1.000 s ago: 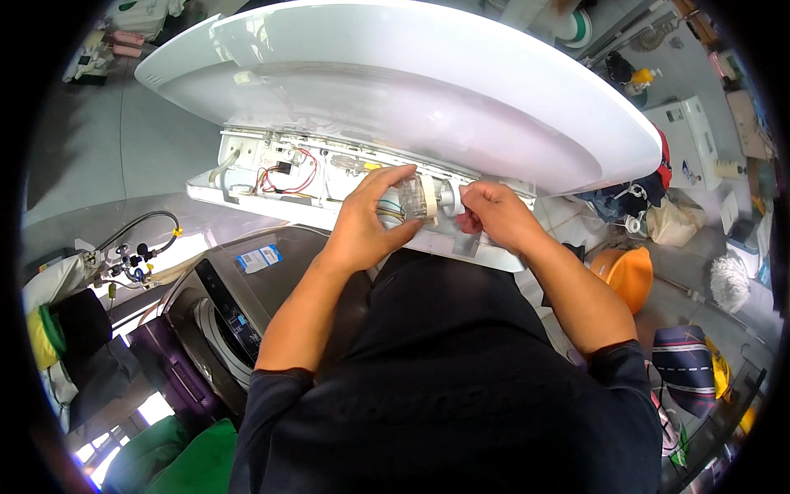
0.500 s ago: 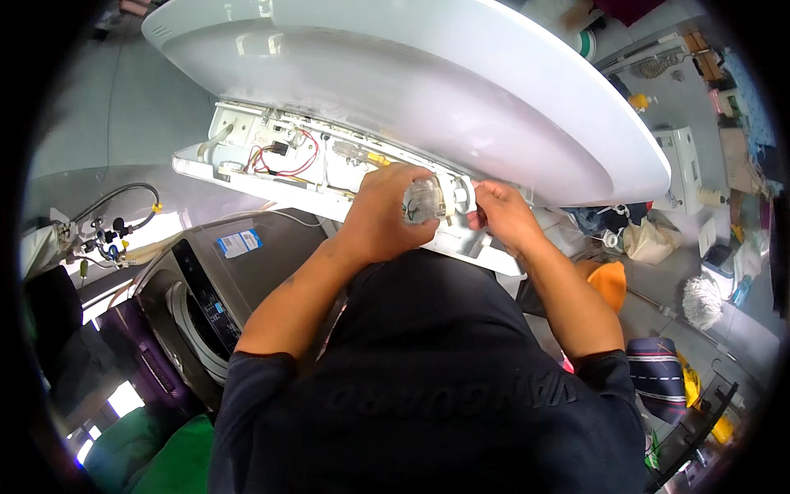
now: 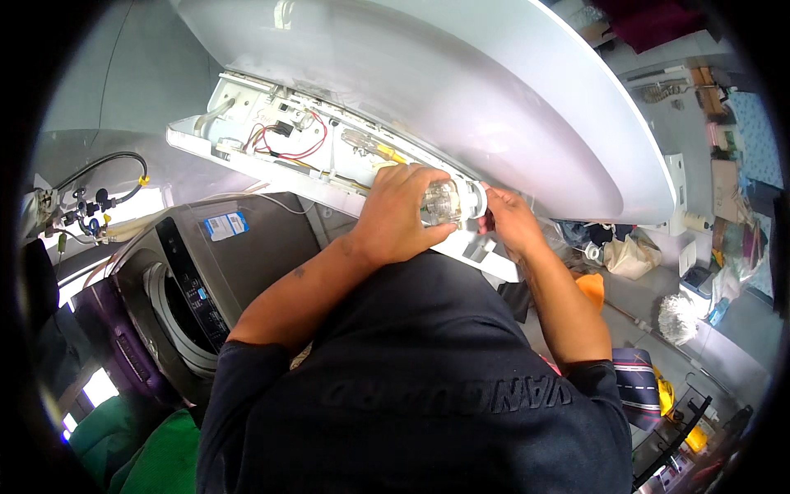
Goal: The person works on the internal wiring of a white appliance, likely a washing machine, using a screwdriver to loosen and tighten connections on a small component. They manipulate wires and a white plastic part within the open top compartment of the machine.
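A clear, round-sided jar [image 3: 439, 204] with a white cap-like end [image 3: 475, 200] lies on its side in front of me. My left hand [image 3: 403, 212] is closed around the clear body, thumb below and fingers over the top. At the white end, my right hand [image 3: 508, 218] has its fingers closed on the rim; part of their grip is hidden. Both hands are over an opened white housing [image 3: 255, 173]. Inside it, red wires [image 3: 317, 148] loop on the left, and a yellow-handled screwdriver [image 3: 387, 151] lies close to my left hand.
A large glossy white curved panel [image 3: 494, 99] rises behind the housing. To the left stand a grey washing machine [image 3: 255, 263] and a hose with valves [image 3: 103, 198]. A tan bag [image 3: 632, 257] and a white fluffy duster head [image 3: 678, 319] lie at right.
The whole view has shifted a little. Both hands and the jar appear slightly farther right, with the grip on the jar and its white end kept.
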Action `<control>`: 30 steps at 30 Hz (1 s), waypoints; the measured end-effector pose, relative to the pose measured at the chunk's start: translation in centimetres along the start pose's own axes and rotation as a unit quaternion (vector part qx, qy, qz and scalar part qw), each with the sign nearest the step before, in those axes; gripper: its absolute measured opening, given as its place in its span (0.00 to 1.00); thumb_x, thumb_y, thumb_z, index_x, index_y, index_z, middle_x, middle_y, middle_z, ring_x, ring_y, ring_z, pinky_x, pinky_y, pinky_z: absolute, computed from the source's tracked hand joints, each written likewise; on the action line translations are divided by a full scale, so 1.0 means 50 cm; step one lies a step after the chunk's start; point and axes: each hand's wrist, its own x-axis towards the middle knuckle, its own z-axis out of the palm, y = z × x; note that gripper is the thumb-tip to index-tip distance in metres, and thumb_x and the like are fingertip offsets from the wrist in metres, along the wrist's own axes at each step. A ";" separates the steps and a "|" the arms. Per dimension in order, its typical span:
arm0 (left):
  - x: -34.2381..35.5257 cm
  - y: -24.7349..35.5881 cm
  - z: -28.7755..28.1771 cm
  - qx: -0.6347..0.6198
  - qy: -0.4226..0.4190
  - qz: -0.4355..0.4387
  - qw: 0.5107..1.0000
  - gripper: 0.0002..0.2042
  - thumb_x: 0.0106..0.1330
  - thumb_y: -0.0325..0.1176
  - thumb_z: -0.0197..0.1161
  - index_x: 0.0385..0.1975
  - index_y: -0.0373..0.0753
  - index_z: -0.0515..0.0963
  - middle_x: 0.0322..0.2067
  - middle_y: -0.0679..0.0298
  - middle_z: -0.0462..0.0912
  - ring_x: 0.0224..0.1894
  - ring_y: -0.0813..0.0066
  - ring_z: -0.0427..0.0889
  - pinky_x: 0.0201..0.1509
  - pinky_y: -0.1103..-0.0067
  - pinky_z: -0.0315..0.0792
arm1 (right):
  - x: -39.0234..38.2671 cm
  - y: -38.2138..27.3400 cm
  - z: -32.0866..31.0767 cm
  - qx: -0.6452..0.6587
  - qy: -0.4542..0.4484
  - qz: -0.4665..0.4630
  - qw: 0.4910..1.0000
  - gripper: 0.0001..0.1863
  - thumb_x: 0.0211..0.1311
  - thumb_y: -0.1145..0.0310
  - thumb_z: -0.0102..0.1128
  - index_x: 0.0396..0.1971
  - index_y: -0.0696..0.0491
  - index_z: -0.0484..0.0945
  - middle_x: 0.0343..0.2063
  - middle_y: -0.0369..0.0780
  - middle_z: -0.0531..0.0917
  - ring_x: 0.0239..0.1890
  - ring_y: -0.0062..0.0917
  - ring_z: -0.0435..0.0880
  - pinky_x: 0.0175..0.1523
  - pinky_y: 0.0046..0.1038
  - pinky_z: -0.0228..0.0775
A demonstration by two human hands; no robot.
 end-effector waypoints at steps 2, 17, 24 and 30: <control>0.001 -0.003 0.000 -0.005 0.018 0.011 1.000 0.31 0.52 0.38 0.81 0.56 0.40 0.77 0.50 0.56 0.82 0.57 0.53 0.78 0.66 0.61 0.66 | -0.003 -0.006 0.003 -0.013 0.003 0.008 1.000 0.24 0.84 0.52 0.50 0.31 0.55 0.81 0.20 0.33 0.78 0.22 0.17 0.74 0.31 0.23 0.69; 0.002 -0.004 -0.010 -0.029 0.001 0.003 1.000 0.30 0.51 0.35 0.80 0.56 0.41 0.77 0.50 0.55 0.82 0.59 0.51 0.78 0.67 0.61 0.66 | -0.010 -0.002 0.009 -0.092 0.020 -0.013 0.995 0.32 0.82 0.45 0.47 0.23 0.56 0.78 0.16 0.35 0.75 0.19 0.21 0.71 0.29 0.27 0.65; 0.003 -0.002 -0.017 -0.023 -0.031 -0.004 0.999 0.32 0.53 0.35 0.80 0.59 0.40 0.75 0.55 0.53 0.81 0.62 0.50 0.76 0.70 0.61 0.64 | -0.024 -0.017 0.027 -0.053 0.028 -0.005 0.998 0.31 0.82 0.45 0.47 0.25 0.56 0.79 0.15 0.34 0.72 0.19 0.20 0.69 0.29 0.27 0.64; 0.003 -0.006 -0.012 -0.023 -0.011 0.011 1.000 0.30 0.52 0.36 0.80 0.57 0.40 0.77 0.52 0.54 0.81 0.60 0.51 0.77 0.68 0.60 0.65 | -0.026 -0.024 0.034 -0.030 0.037 0.005 0.999 0.30 0.82 0.46 0.48 0.26 0.56 0.79 0.15 0.32 0.72 0.19 0.19 0.67 0.29 0.26 0.65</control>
